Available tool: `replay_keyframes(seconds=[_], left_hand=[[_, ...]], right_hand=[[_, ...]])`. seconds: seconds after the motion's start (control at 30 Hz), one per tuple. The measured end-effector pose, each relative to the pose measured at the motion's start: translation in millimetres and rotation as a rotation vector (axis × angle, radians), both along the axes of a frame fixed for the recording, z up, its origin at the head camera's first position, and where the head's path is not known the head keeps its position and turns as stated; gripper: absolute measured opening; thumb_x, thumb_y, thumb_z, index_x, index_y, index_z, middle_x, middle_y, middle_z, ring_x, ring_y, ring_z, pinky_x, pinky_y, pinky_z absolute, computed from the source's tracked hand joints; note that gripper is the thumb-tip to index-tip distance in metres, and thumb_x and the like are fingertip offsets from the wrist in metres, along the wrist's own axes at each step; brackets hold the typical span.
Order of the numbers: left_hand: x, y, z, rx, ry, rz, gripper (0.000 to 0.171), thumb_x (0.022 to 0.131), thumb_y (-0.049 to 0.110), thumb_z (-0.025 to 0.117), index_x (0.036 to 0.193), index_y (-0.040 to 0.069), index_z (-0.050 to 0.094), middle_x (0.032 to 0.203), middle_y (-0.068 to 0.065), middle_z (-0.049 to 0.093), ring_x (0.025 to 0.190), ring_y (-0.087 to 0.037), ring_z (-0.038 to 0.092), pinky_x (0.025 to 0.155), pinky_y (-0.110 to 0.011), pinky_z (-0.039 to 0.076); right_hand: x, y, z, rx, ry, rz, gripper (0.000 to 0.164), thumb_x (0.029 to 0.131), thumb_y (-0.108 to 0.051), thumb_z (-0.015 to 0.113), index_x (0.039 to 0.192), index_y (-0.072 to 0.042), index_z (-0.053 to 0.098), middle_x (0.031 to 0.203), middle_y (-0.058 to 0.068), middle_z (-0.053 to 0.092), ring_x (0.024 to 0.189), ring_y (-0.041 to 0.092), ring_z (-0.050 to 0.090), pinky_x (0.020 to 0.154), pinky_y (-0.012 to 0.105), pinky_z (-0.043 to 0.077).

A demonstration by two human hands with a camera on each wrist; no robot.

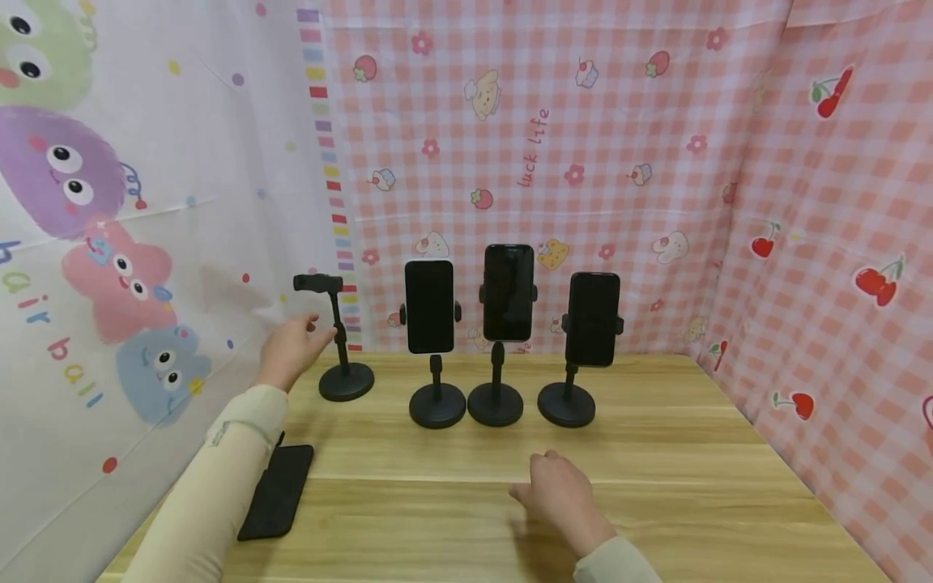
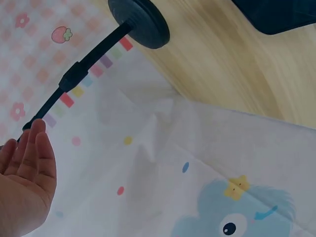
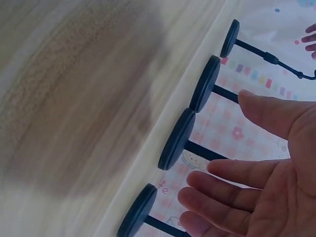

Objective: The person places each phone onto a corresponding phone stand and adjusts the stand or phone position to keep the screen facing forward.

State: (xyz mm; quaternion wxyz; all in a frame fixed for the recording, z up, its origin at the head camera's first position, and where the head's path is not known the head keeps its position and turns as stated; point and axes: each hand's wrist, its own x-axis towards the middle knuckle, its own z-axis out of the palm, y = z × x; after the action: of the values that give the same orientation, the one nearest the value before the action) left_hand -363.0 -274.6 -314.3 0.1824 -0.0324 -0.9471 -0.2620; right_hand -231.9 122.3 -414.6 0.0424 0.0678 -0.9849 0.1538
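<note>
My left hand (image 1: 291, 350) reaches towards a black phone stand (image 1: 346, 382) at the back left, whose clamp holds no phone. In the left wrist view the fingers (image 2: 43, 153) are extended near the stand's upper end; whether they touch it I cannot tell. My right hand (image 1: 563, 498) hovers over the front right of the table with nothing in it. The right wrist view shows its thumb and fingers (image 3: 232, 195) loosely spread. Beside my left forearm a black phone (image 1: 286, 486) lies on the table, partly hidden by the sleeve.
Three more stands hold upright phones: a white-edged one (image 1: 430, 308), a taller black one (image 1: 509, 291) in the middle and another black one (image 1: 594, 320) on the right. Patterned cloths (image 1: 619, 105) hang behind and at both sides of the wooden table (image 1: 408, 502).
</note>
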Motion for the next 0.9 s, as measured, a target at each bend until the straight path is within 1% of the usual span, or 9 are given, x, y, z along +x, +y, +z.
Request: replay_keyframes(seconds=[0.13, 0.3, 0.47, 0.63, 0.73, 0.9], left_hand=[[-3.1, -2.3, 4.2, -0.009, 0.027, 0.042, 0.068, 0.1, 0.041, 0.055, 0.144, -0.009, 0.042, 0.134, -0.032, 0.053, 0.114, -0.048, 0.056, 0.09, -0.06, 0.046], [-5.6, -4.4, 12.8, 0.008, 0.065, 0.072, 0.071, 0.099, 0.037, 0.058, 0.147, -0.01, 0.036, 0.137, -0.033, 0.05, 0.117, -0.049, 0.053, 0.091, -0.061, 0.046], [-7.7, -6.7, 24.6, 0.032, 0.078, 0.103, 0.071, 0.099, 0.035, 0.057, 0.148, -0.011, 0.033, 0.142, -0.034, 0.044, 0.123, -0.051, 0.048, 0.095, -0.063, 0.043], [-12.7, -8.3, 34.6, 0.022, 0.1, 0.125, 0.071, 0.098, 0.033, 0.058, 0.149, -0.009, 0.031, 0.145, -0.034, 0.039, 0.129, -0.052, 0.041, 0.101, -0.064, 0.037], [-15.6, -7.4, 38.2, 0.02, 0.1, 0.12, 0.072, 0.099, 0.033, 0.059, 0.15, -0.007, 0.029, 0.146, -0.034, 0.036, 0.13, -0.051, 0.039, 0.102, -0.065, 0.035], [-21.3, -5.3, 44.9, 0.016, 0.096, 0.114, 0.072, 0.098, 0.029, 0.06, 0.152, -0.005, 0.027, 0.147, -0.034, 0.032, 0.128, -0.052, 0.039, 0.101, -0.065, 0.035]], right_hand=[[1.8, 0.5, 0.9, 0.014, 0.006, 0.009, 0.038, 0.081, -0.035, 0.079, 0.085, 0.0, 0.067, 0.081, 0.01, 0.056, 0.071, 0.025, 0.057, 0.063, 0.046, 0.05], [4.0, 0.8, 2.7, 0.025, 0.013, 0.014, 0.037, 0.081, -0.036, 0.079, 0.076, -0.003, 0.063, 0.077, 0.008, 0.054, 0.068, 0.024, 0.055, 0.061, 0.045, 0.049], [3.9, 1.4, 3.9, 0.038, 0.009, 0.008, 0.038, 0.081, -0.037, 0.079, 0.078, -0.003, 0.064, 0.078, 0.009, 0.055, 0.069, 0.024, 0.056, 0.062, 0.045, 0.05], [4.9, 2.0, 5.3, 0.038, 0.005, 0.009, 0.039, 0.081, -0.038, 0.08, 0.08, -0.002, 0.065, 0.079, 0.009, 0.056, 0.07, 0.025, 0.056, 0.063, 0.045, 0.05], [4.4, 2.4, 5.0, 0.031, -0.009, 0.007, 0.039, 0.082, -0.039, 0.08, 0.081, -0.002, 0.065, 0.08, 0.009, 0.056, 0.069, 0.023, 0.056, 0.063, 0.044, 0.05], [4.2, 2.5, 5.0, 0.027, -0.007, 0.01, 0.04, 0.082, -0.039, 0.08, 0.084, -0.001, 0.066, 0.082, 0.01, 0.056, 0.071, 0.024, 0.057, 0.063, 0.044, 0.051]])
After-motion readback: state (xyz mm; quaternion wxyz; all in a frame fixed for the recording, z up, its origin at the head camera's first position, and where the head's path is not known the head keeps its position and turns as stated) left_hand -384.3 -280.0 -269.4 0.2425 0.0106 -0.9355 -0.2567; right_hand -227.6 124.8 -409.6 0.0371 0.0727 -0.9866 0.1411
